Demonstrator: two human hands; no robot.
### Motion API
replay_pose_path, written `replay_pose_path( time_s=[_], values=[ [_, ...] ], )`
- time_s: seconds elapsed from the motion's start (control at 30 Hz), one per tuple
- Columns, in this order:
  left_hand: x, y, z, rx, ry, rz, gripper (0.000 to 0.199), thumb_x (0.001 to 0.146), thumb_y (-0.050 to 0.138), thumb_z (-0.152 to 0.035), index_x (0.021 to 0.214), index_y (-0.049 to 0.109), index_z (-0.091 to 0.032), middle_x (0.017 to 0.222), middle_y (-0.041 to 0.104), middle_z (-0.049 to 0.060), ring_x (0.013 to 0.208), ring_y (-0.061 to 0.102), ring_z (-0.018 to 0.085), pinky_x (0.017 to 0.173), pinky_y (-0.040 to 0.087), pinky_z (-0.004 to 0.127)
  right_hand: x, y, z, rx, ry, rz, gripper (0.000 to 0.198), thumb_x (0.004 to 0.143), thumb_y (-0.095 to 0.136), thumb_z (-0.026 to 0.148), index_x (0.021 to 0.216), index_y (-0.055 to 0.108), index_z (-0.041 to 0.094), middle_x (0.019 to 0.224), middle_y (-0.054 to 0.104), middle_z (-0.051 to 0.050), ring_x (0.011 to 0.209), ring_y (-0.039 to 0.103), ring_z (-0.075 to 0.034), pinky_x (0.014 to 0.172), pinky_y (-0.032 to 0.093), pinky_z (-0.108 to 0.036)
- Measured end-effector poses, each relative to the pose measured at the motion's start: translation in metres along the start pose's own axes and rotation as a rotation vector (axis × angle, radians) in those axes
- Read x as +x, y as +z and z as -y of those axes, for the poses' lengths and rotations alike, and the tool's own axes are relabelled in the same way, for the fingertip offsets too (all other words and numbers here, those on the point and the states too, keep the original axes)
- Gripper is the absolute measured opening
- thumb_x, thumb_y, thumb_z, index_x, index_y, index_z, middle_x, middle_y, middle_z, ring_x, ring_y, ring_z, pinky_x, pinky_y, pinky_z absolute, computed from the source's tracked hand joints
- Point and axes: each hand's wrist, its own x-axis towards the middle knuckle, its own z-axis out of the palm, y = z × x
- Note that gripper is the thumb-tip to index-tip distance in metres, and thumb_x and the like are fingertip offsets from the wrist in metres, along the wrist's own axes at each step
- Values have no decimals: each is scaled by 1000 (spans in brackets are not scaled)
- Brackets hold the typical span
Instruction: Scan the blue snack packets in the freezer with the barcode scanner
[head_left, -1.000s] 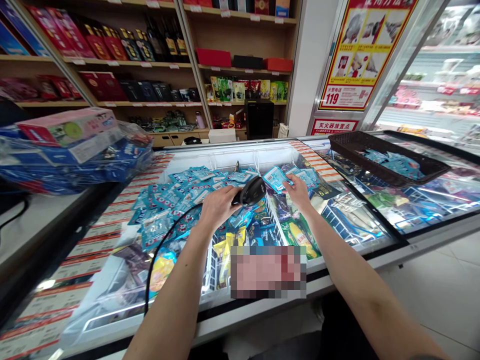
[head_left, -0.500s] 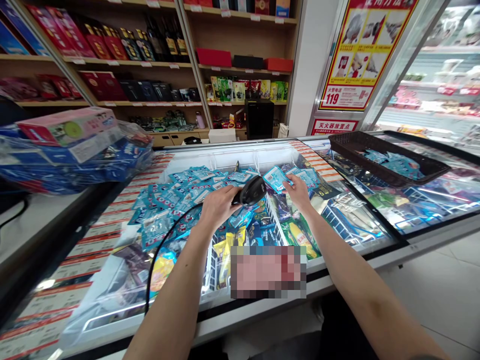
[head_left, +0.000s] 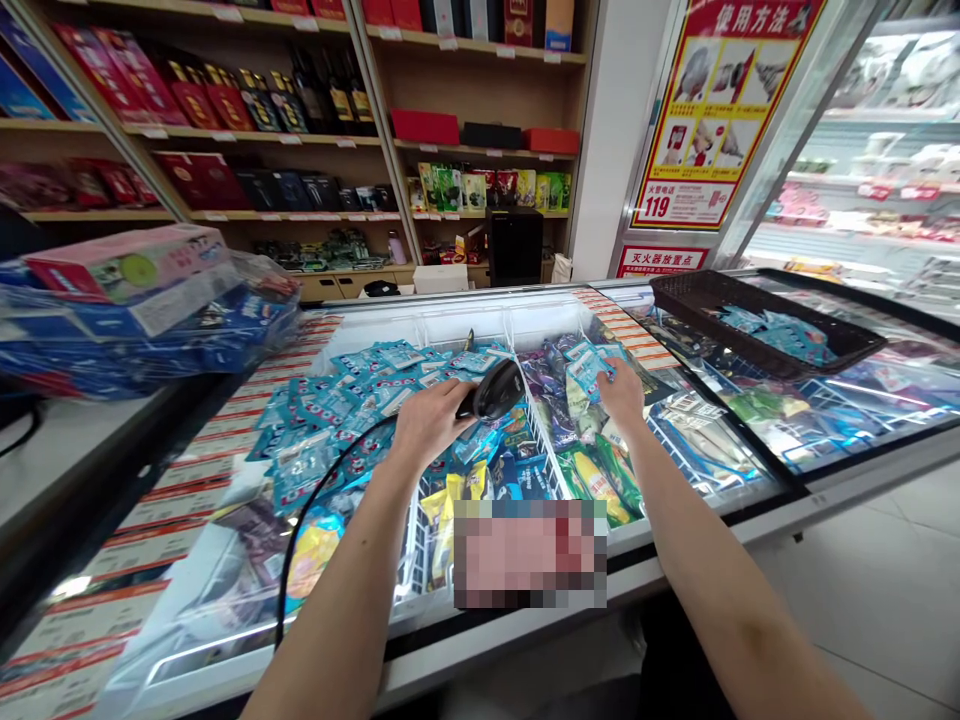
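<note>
A black handheld barcode scanner (head_left: 499, 390) is gripped in my left hand (head_left: 431, 425), fingers wrapped round its handle, its head pointing right. Its black cable (head_left: 330, 478) runs down beside my left forearm. My right hand (head_left: 622, 392), closed, pinches a small light-blue packet (head_left: 589, 370) over the right part of the freezer's glass top. Other blue packets seem to lie right by it; I cannot tell how many are in my fingers. Left of the scanner, a spread heap of similar blue packets (head_left: 360, 390) covers the glass.
A brown basket (head_left: 765, 350) with several blue packets stands on the freezer's right. Plastic-wrapped boxes (head_left: 142, 310) sit at the left. A blurred-out item (head_left: 529, 555) lies at the front edge (head_left: 637, 560). Frozen goods show under the glass; stocked shelves (head_left: 285, 130) stand behind.
My right hand has moved right with the blue packet, away from the scanner and to the other packets there. My left hand keeps the scanner in nearly the same place.
</note>
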Motion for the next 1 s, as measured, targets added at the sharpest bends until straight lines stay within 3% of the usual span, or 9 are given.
replay_pose_path(
  time_s=[0.2, 0.33, 0.47, 0.63, 1.0],
  values=[
    [0, -2, 0, 12, 20, -2, 33, 85, 53, -37, 114, 56, -23, 100, 66, 5, 86, 63, 23, 62, 40, 31, -7, -3, -2, -196, 0, -96, 42, 83, 51, 38, 118, 58, 16, 112, 57, -14, 111, 44, -29, 93, 34, -38],
    [0, -3, 1, 1, 13, -4, 34, 84, 54, -37, 116, 56, -23, 101, 66, 6, 87, 63, 24, 63, 42, 31, -9, -3, -1, -186, -134, 0, 46, 77, 61, 48, 112, 61, 18, 105, 58, -13, 103, 48, -28, 90, 34, -38],
    [0, -3, 2, -12, -1, -18, 34, 84, 53, -37, 116, 56, -23, 102, 66, 7, 89, 63, 24, 64, 43, 31, -7, 3, -5, -207, -244, 4, 31, 79, 63, 36, 103, 66, 18, 103, 61, -12, 98, 51, -26, 90, 36, -39],
    [-1, -3, 2, -12, -27, -32, 34, 83, 53, -35, 115, 56, -22, 101, 66, 8, 91, 63, 24, 66, 44, 31, -3, 13, -10, -257, -204, -51, 30, 83, 56, 26, 111, 65, 20, 115, 60, -13, 105, 49, -27, 91, 38, -39],
    [-2, -2, 5, 17, -30, -44, 33, 85, 52, -36, 115, 56, -23, 100, 66, 7, 89, 63, 24, 64, 43, 31, -3, 19, -9, -232, -188, 2, 35, 87, 49, 24, 120, 60, 23, 128, 54, -11, 118, 43, -30, 91, 40, -43]
  ],
)
